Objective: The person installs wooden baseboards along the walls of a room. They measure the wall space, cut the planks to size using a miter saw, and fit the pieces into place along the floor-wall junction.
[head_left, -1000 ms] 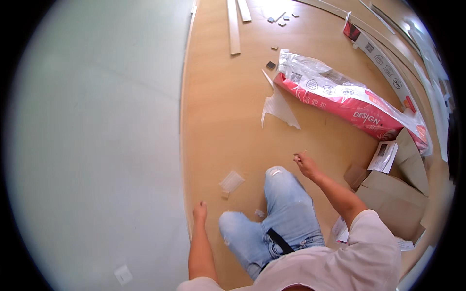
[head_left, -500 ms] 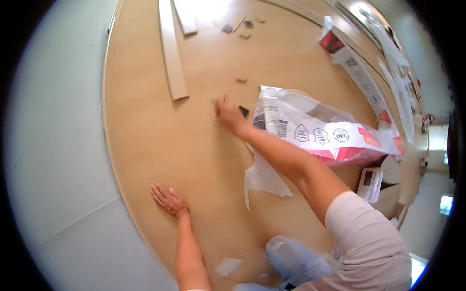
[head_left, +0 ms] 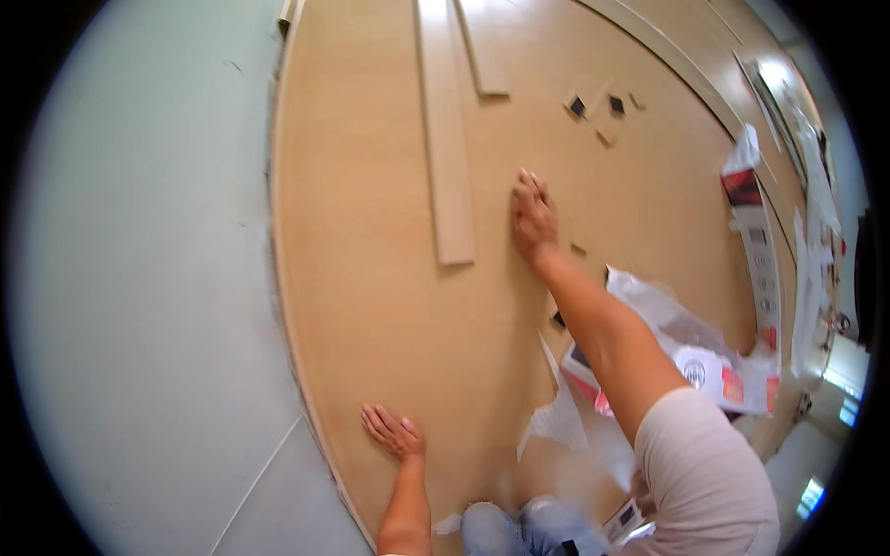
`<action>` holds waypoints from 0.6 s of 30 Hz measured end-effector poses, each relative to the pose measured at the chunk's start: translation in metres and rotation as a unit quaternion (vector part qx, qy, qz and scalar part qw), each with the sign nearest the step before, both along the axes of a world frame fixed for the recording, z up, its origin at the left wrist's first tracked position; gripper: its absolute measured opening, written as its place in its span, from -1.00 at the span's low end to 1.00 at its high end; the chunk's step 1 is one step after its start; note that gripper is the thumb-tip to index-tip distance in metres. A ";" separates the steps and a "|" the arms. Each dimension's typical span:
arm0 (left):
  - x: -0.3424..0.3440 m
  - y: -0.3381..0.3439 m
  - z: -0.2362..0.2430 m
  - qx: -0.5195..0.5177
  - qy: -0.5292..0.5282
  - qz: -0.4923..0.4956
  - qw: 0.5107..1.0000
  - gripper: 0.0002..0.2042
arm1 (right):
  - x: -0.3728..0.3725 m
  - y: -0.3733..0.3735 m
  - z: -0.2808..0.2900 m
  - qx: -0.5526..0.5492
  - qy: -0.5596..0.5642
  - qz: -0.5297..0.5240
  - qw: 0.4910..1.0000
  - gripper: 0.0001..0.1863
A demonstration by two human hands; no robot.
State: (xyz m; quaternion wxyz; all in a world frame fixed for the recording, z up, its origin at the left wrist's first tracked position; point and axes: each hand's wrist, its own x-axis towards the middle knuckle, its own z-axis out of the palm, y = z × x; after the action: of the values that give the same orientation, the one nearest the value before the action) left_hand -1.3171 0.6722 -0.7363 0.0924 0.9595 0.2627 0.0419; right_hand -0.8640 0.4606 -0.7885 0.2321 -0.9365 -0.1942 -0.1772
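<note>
My left hand [head_left: 391, 431] lies with fingers spread on the light wooden floor board [head_left: 352, 306], near its left edge. My right hand [head_left: 534, 213] reaches forward, fingers bent together; what they hold, if anything, is hidden. It is just right of a long pale strip [head_left: 450, 195], with a shorter strip [head_left: 482, 56] beyond. Small pieces, some with dark squares [head_left: 616, 105], lie to the upper right. Below my right forearm are torn white foam sheeting [head_left: 556, 417] and crumpled red-and-white plastic packaging [head_left: 714, 371].
A pale grey-green surface [head_left: 158, 259] borders the board on the left. A narrow white box [head_left: 760, 269] lies along the right. Farther right are long trim pieces [head_left: 779, 120] and loose white wrapping [head_left: 811, 278]. My jeans-clad knees [head_left: 487, 528] show at the bottom.
I have leaned forward; my right hand has moved ahead, beyond the packaging, toward the pale strips. My left hand has gone from hanging by my knee to lying flat on the board.
</note>
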 end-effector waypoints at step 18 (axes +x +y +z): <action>0.433 0.138 0.000 0.068 -0.050 0.072 0.994 -0.37 | 0.001 0.011 0.023 -0.056 0.134 -0.031 0.989 -0.74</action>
State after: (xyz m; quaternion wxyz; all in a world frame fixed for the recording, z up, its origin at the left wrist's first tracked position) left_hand -0.8845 0.8097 -0.7362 0.0366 0.9387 0.3231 0.1141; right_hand -0.8630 0.4712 -0.7653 0.1972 -0.9690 -0.1417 -0.0464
